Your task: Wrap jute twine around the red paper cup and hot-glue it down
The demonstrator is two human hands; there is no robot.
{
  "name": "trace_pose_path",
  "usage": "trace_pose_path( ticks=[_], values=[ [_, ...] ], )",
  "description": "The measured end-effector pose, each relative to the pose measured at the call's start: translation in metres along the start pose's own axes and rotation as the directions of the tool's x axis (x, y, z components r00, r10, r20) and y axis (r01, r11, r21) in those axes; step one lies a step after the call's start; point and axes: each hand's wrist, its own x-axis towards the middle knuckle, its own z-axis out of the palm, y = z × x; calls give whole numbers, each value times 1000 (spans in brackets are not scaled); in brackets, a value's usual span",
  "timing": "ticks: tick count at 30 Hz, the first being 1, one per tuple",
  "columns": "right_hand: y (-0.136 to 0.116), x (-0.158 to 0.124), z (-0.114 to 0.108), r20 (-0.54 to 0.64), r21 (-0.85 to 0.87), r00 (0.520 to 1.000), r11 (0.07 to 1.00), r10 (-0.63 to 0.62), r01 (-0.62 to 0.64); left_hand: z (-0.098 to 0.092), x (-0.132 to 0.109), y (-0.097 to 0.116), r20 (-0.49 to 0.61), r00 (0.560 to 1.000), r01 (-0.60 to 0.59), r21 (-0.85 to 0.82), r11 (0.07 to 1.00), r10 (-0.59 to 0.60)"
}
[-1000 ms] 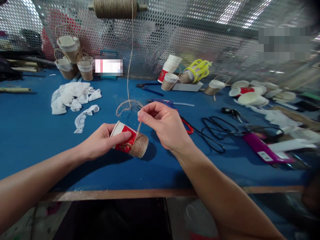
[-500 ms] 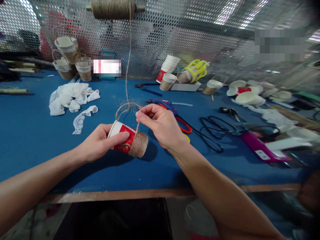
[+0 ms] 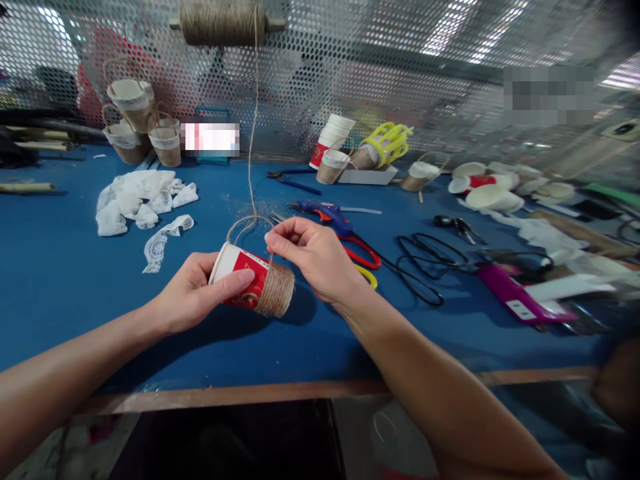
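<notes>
A red and white paper cup (image 3: 245, 270) lies tilted in my left hand (image 3: 205, 290), thumb across its red side, its base pointing right. Brown twine is wound closely round the base half. My right hand (image 3: 310, 257) pinches the loose twine (image 3: 253, 140) between thumb and fingertips just above the wound part. From there the strand loops over the cup's mouth end and runs up to a twine spool (image 3: 223, 25) at the top. A twine handle arches at the cup's rim, partly mixed up with the loop.
A blue glue gun (image 3: 325, 212), scissors (image 3: 367, 257) and pliers (image 3: 295, 181) lie beyond my right hand. White lace (image 3: 135, 197) is heaped at left. Finished twine-wrapped cups (image 3: 131, 100) stand at the back left, stacked paper cups (image 3: 336, 133) at the back. Black cable (image 3: 420, 267) curls at right.
The whole view has shifted slightly, with the background a little lower. My right hand, still pinching the twine, has come slightly lower and closer to the cup.
</notes>
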Motion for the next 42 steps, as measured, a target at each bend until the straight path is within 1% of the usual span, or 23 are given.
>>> trace_pose_path(
  ticks=[4, 7, 11, 14, 17, 21, 24, 26, 28, 31, 32, 34, 37, 39, 42],
  values=[
    [-1, 0, 1, 30, 30, 999, 999, 40, -41, 0, -2, 0, -9, 999, -31, 35, 999, 31],
    [-2, -1, 2, 54, 46, 997, 997, 62, -65, -1, -3, 0, -14, 998, -67, 104, 992, 68],
    [-1, -2, 2, 73, 57, 995, 996, 61, -65, -1, -5, 1, -45, 994, -92, 207, 974, 104],
    [0, -1, 1, 83, 45, 995, 997, 57, -61, -1, -6, 1, -48, 991, -109, 259, 960, 125],
    [0, -1, 1, 89, 50, 994, 996, 66, -71, -2, -6, 2, -48, 989, -124, 280, 952, 143],
    [-1, -2, 1, 107, 80, 988, 990, 110, -118, -1, -5, 2, -60, 986, -132, 281, 951, 155],
    [1, 1, 0, 122, 77, 984, 987, 131, -141, 0, -5, 1, -64, 988, -121, 207, 971, 137],
    [6, 4, -1, 116, 45, 984, 989, 132, -138, 2, -4, 2, -74, 991, -102, 98, 990, 110],
    [11, 8, -3, 71, -8, 988, 991, 134, -134, 3, -1, 3, -107, 991, -80, -40, 996, 75],
    [15, 11, -4, -26, -62, 992, 990, 127, -129, 3, 7, 5, -210, 978, -27, -197, 980, -16],
    [15, 10, -4, -44, -70, 993, 992, 106, -109, 2, 10, 6, -248, 967, 4, -230, 973, -62],
    [11, 6, -2, -44, -107, 999, 994, 16, -20, 1, 15, 7, -312, 939, 56, -267, 962, -141],
    [6, -3, 3, 2, -258, 990, 956, -141, 137, 0, 20, 9, -339, 910, 136, -297, 945, -237],
    [4, -8, 8, 36, -369, 980, 909, -197, 196, 1, 20, 10, -335, 904, 153, -324, 934, -265],
    [7, -10, 11, 58, -464, 968, 852, -244, 243, 3, 18, 10, -337, 904, 136, -359, 923, -264]
  ],
)
